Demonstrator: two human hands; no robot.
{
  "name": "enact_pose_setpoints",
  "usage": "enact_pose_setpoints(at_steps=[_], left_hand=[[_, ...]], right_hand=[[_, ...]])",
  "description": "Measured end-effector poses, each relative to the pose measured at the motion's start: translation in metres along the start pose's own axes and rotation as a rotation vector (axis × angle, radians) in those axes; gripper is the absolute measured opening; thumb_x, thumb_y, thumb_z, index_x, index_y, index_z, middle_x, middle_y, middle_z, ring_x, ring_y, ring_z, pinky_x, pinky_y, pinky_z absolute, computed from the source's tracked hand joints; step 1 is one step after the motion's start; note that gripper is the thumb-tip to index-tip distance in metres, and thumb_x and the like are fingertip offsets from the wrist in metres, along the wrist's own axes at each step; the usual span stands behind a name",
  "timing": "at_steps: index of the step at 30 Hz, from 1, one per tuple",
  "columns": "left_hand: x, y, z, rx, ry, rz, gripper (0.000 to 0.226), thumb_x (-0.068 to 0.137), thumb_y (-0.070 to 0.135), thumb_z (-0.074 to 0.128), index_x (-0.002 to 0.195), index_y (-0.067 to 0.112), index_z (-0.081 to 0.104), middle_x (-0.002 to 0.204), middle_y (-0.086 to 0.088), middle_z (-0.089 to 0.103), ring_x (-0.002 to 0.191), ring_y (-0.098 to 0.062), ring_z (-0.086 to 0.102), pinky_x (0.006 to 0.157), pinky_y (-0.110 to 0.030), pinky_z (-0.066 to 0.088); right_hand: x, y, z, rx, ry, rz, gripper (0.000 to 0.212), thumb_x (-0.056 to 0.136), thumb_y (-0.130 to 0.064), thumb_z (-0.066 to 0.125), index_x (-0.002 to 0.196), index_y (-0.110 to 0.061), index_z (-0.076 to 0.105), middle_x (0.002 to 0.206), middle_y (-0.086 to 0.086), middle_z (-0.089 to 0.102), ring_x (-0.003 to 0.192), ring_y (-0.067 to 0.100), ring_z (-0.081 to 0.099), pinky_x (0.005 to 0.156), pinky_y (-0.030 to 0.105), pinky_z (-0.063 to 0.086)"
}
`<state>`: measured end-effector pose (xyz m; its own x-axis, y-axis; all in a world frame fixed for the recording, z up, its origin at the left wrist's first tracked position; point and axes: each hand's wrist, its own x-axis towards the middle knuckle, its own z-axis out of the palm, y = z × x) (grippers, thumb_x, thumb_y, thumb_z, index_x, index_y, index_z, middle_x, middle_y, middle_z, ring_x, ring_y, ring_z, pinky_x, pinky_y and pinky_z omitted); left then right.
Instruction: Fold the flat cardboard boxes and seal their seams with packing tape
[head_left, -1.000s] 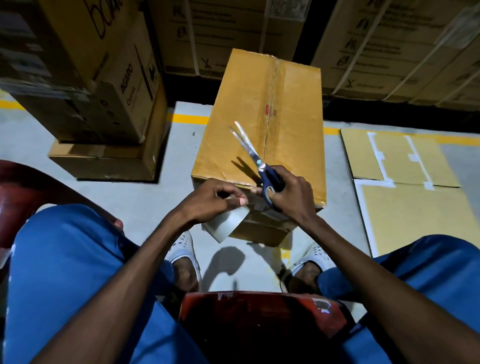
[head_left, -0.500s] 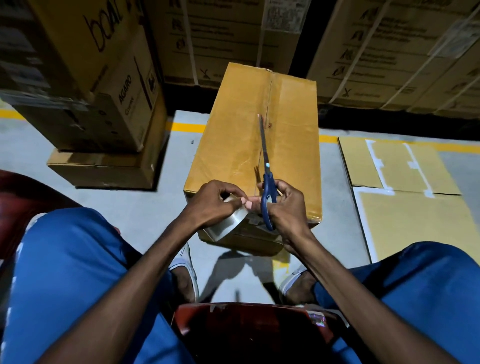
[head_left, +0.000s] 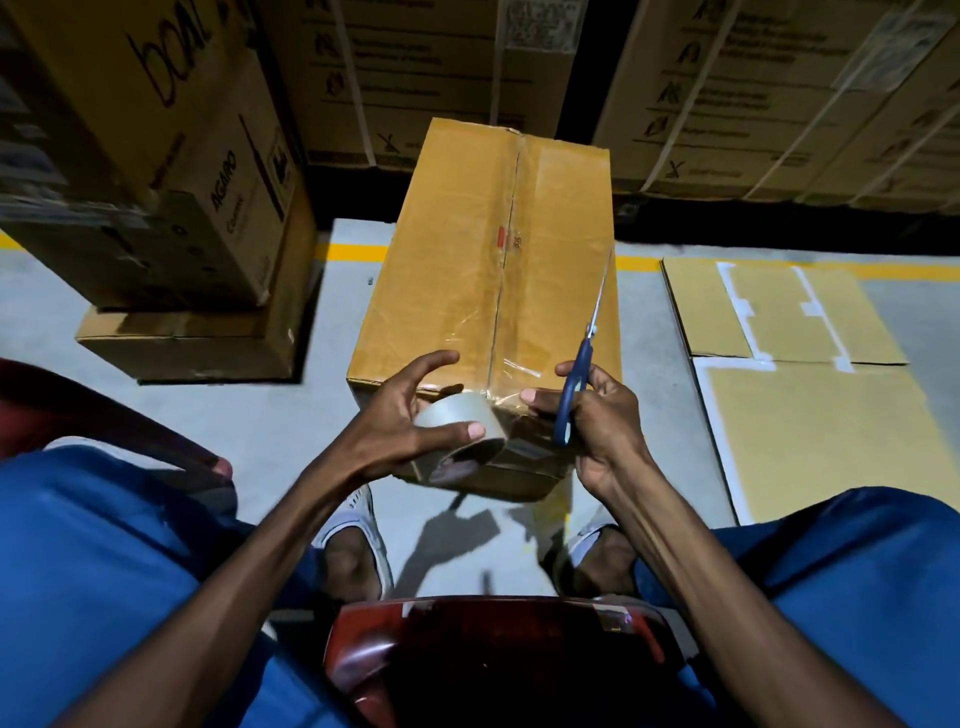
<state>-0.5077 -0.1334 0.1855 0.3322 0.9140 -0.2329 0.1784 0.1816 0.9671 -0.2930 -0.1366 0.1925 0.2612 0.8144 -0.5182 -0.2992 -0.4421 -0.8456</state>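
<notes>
Stacked cartons (head_left: 156, 171) and flat cardboard (head_left: 789, 332) flank the box (head_left: 467, 260).

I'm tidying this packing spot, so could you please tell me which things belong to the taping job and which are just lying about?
In use:
folded box
tape roll in left hand
scissors in right hand
flat cardboard, probably next

Lying about:
stacked cartons
strapped cartons
red stool

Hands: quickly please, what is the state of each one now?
Left hand: holds the tape roll.
Right hand: holds the scissors, blades together.
</notes>
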Motion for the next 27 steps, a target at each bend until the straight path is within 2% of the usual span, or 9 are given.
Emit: enact_pose_setpoints(at_steps=[2, 5, 9, 12, 14, 17, 21, 25, 27], left_hand=[[-0.003, -0.006, -0.011, 0.033, -0.034, 0.024, 0.083, 0.054, 0.045, 0.092, 0.128, 0.027, 0.059, 0.096, -0.011, 0.075, 0.081, -0.024, 0.071, 0.073, -0.033, 0.060], [-0.004, -0.009, -0.022, 0.026, -0.067, 0.016, 0.073, 0.048, 0.053, 0.094, 0.109, 0.023, 0.069, 0.100, -0.012, 0.073, 0.083, -0.018, 0.068, 0.074, -0.033, 0.059], [-0.007, -0.004, -0.034, 0.185, -0.081, 0.018, 0.056, 0.047, 0.055, 0.090, 0.089, 0.022, 0.074, 0.085, 0.005, 0.073, 0.075, -0.007, 0.065, 0.065, -0.023, 0.053], [-0.015, -0.002, -0.065, 0.292, 0.007, -0.009, 0.070, 0.039, 0.072, 0.086, 0.081, 0.017, 0.074, 0.074, 0.005, 0.073, 0.064, -0.005, 0.064, 0.058, -0.016, 0.049], [-0.017, -0.004, -0.089, 0.297, 0.069, -0.031, 0.072, 0.039, 0.075, 0.085, 0.080, 0.017, 0.074, 0.078, -0.004, 0.074, 0.066, -0.011, 0.064, 0.062, -0.022, 0.049], [-0.016, -0.003, -0.098, 0.352, 0.057, -0.036, 0.069, 0.041, 0.071, 0.086, 0.081, 0.016, 0.074, 0.085, -0.009, 0.075, 0.073, -0.018, 0.067, 0.069, -0.034, 0.051], [-0.015, -0.001, -0.101, 0.542, -0.004, -0.062, 0.073, 0.042, 0.076, 0.081, 0.071, 0.011, 0.068, 0.070, -0.007, 0.070, 0.061, -0.012, 0.064, 0.058, -0.030, 0.047], [-0.009, -0.006, -0.125, 0.850, 0.061, -0.003, 0.094, 0.044, 0.097, 0.061, 0.066, 0.005, 0.066, 0.063, -0.015, 0.065, 0.057, -0.029, 0.062, 0.053, -0.026, 0.034], [-0.004, -0.007, -0.133, 0.883, 0.063, 0.027, 0.097, 0.042, 0.101, 0.055, 0.065, 0.007, 0.067, 0.059, -0.011, 0.065, 0.055, -0.025, 0.061, 0.052, -0.027, 0.035]], right_hand=[[0.000, 0.001, -0.008, 0.010, 0.016, -0.013, 0.048, 0.053, 0.006, 0.090, 0.088, -0.015, 0.066, 0.097, 0.020, 0.065, 0.085, 0.034, 0.067, 0.076, 0.044, 0.060], [-0.007, 0.003, -0.014, 0.048, -0.007, -0.024, 0.049, 0.053, 0.007, 0.088, 0.091, -0.012, 0.063, 0.086, 0.015, 0.063, 0.076, 0.033, 0.068, 0.069, 0.040, 0.061], [-0.010, 0.001, -0.020, 0.060, 0.061, -0.056, 0.041, 0.063, 0.012, 0.083, 0.087, -0.013, 0.061, 0.085, 0.013, 0.063, 0.068, 0.027, 0.067, 0.063, 0.034, 0.058], [0.001, -0.011, -0.045, 0.178, 0.177, -0.068, 0.039, 0.071, 0.016, 0.075, 0.086, -0.014, 0.056, 0.087, 0.017, 0.058, 0.066, 0.027, 0.066, 0.080, 0.053, 0.058], [0.006, -0.013, -0.059, 0.219, 0.202, -0.059, 0.039, 0.075, 0.017, 0.073, 0.087, -0.015, 0.054, 0.085, 0.014, 0.057, 0.065, 0.027, 0.066, 0.086, 0.060, 0.056], [0.004, -0.006, -0.063, 0.232, 0.201, -0.049, 0.039, 0.074, 0.015, 0.075, 0.088, -0.014, 0.053, 0.087, 0.017, 0.057, 0.062, 0.028, 0.066, 0.086, 0.060, 0.057], [0.003, 0.000, -0.068, 0.264, 0.261, -0.044, 0.040, 0.073, 0.014, 0.077, 0.087, -0.015, 0.053, 0.078, 0.013, 0.061, 0.069, 0.030, 0.066, 0.083, 0.053, 0.059], [0.002, 0.003, -0.076, 0.274, 0.273, -0.066, 0.040, 0.074, 0.014, 0.076, 0.086, -0.017, 0.052, 0.080, 0.009, 0.060, 0.079, 0.032, 0.066, 0.084, 0.053, 0.059], [0.002, 0.007, -0.075, 0.252, 0.284, -0.074, 0.040, 0.074, 0.012, 0.077, 0.086, -0.018, 0.053, 0.078, 0.007, 0.060, 0.078, 0.031, 0.068, 0.082, 0.052, 0.059]])
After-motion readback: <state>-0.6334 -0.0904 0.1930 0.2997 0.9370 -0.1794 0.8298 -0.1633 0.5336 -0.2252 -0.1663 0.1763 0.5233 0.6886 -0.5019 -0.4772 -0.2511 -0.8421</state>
